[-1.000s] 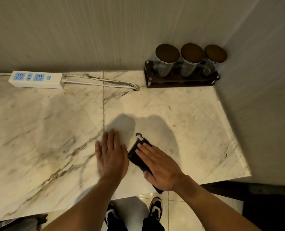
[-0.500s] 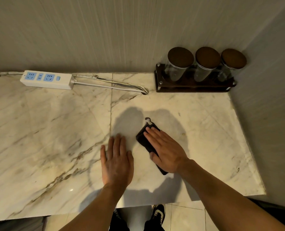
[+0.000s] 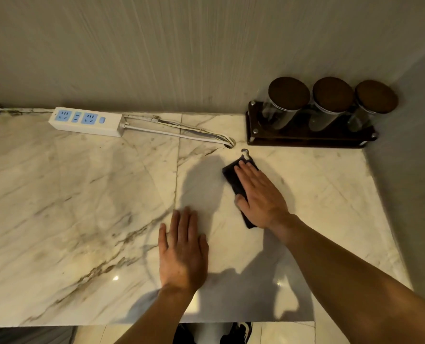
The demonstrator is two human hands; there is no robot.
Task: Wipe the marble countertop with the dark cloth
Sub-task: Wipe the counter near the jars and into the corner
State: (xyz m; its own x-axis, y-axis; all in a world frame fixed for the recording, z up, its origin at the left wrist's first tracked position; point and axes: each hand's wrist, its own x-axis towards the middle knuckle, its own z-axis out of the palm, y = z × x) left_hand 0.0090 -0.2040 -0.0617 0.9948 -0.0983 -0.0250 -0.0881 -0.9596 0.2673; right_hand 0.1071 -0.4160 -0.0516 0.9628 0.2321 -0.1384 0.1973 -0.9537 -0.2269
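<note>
The dark cloth (image 3: 232, 176) lies flat on the marble countertop (image 3: 69, 207), right of the middle seam, with a small hanging loop at its far end. My right hand (image 3: 259, 194) presses flat on top of it, fingers together and pointing away from me, covering most of the cloth. Only the cloth's far left corner and a strip by my wrist show. My left hand (image 3: 182, 252) rests palm down on bare marble, nearer to me and left of the cloth, holding nothing.
A white power strip (image 3: 87, 121) with blue sockets lies along the back wall, its cable (image 3: 181, 135) running right toward a hole. A dark wooden rack (image 3: 305, 135) with three lidded glass jars (image 3: 284, 105) fills the back right corner. Walls close off the back and right.
My right hand has slid the cloth away from me, from near the front edge toward the back wall and the rack. My left hand has stayed flat on the marble.
</note>
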